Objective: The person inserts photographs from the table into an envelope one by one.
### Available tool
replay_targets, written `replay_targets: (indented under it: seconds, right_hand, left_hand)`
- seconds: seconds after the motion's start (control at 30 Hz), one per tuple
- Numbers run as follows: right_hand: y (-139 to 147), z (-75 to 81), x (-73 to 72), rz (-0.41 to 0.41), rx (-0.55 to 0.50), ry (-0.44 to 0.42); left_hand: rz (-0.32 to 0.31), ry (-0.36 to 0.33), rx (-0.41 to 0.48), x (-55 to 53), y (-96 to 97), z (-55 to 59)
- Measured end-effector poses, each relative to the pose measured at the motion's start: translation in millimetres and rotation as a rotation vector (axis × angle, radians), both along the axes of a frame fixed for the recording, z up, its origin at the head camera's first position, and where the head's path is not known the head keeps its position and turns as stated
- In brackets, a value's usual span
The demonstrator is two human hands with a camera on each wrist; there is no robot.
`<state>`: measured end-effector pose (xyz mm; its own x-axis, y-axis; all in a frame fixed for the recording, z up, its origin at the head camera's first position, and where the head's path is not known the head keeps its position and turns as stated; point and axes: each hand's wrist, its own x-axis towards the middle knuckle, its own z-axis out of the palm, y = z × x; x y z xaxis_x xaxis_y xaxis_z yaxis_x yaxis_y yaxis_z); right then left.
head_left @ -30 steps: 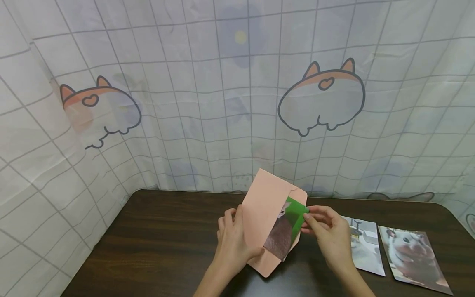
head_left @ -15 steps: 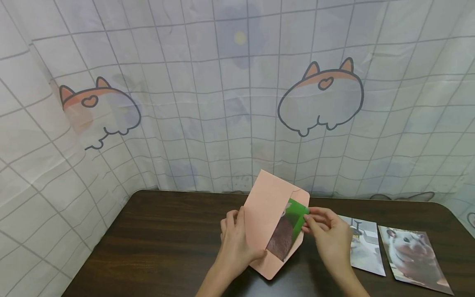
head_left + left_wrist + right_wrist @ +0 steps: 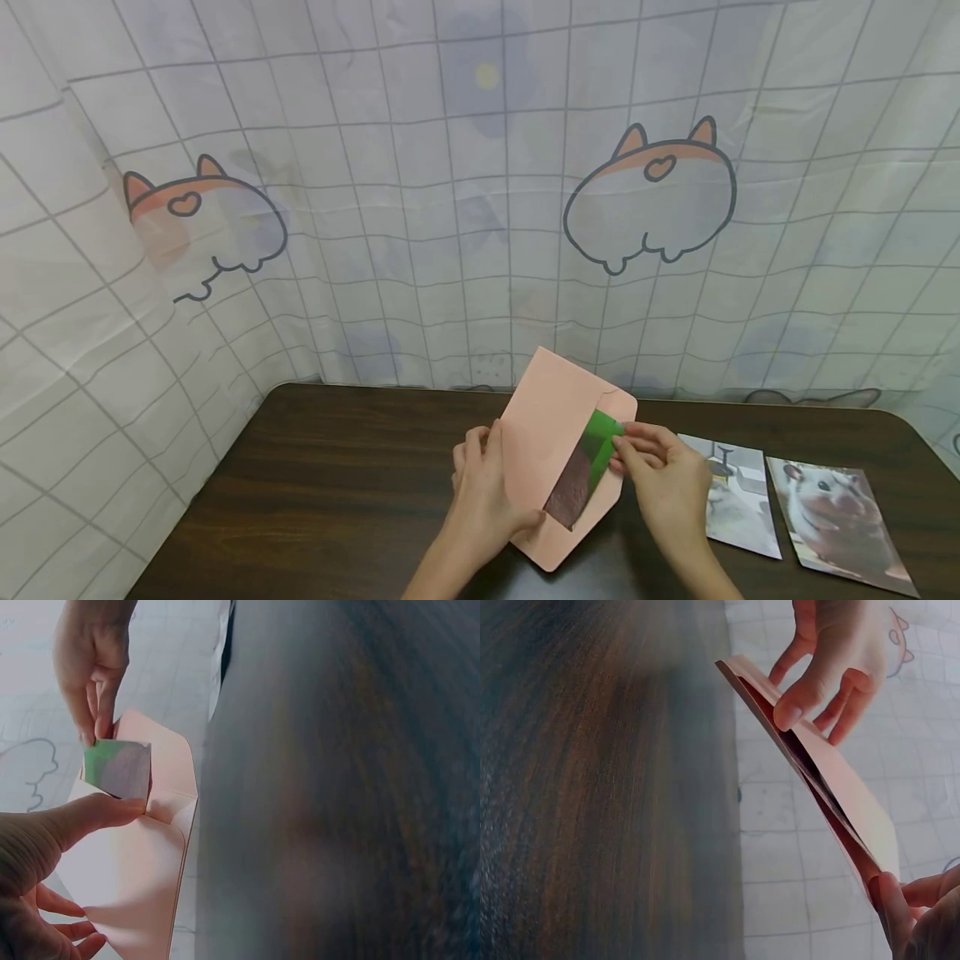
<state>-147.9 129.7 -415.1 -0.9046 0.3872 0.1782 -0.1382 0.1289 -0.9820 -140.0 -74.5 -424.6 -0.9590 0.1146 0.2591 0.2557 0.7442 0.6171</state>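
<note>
A pink envelope (image 3: pixel 551 417) is held tilted above the table, its mouth facing right and its flap spread out. My left hand (image 3: pixel 483 492) grips its left side, thumb on the front near the opening and fingers behind. Partly inside the envelope is a photo card (image 3: pixel 576 479) with a green background and a brown furry body; the animal's head is hidden by the envelope front. My right hand (image 3: pixel 667 479) pinches the card's green upper right corner. In the right wrist view, the envelope mouth (image 3: pixel 810 769) gapes slightly, with the left thumb at its edge.
Two more photo cards lie on the dark wooden table (image 3: pixel 315 492) at the right: a pale one (image 3: pixel 742 500), partly covered by my right hand, and a hamster one (image 3: pixel 836 517). Behind the table's far edge hangs a white gridded curtain (image 3: pixel 420 250) with cartoon animals.
The card has gone deeper into the envelope, and its animal's head is now covered. My left hand and the envelope have shifted slightly right, while my right hand has barely moved.
</note>
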Motion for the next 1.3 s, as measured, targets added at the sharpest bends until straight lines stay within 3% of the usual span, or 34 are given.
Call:
replay_targets:
  seconds: [0.5, 0.73, 1.3]
  right_hand:
    - [0.6, 2.5, 0.6, 0.036, -0.022, -0.027]
    - [-1.0, 3.9, 1.4, 0.078, -0.122, -0.054]
    - [-1.7, 4.3, 0.0, 0.096, -0.213, -0.061]
  left_hand:
    - [-0.032, -0.029, 0.034, 4.1, 2.3, 4.5]
    - [-0.073, -0.084, 0.082, 6.3, 5.1, 6.1]
    - [-0.071, -0.073, 0.087, 12.2, 10.1, 9.6]
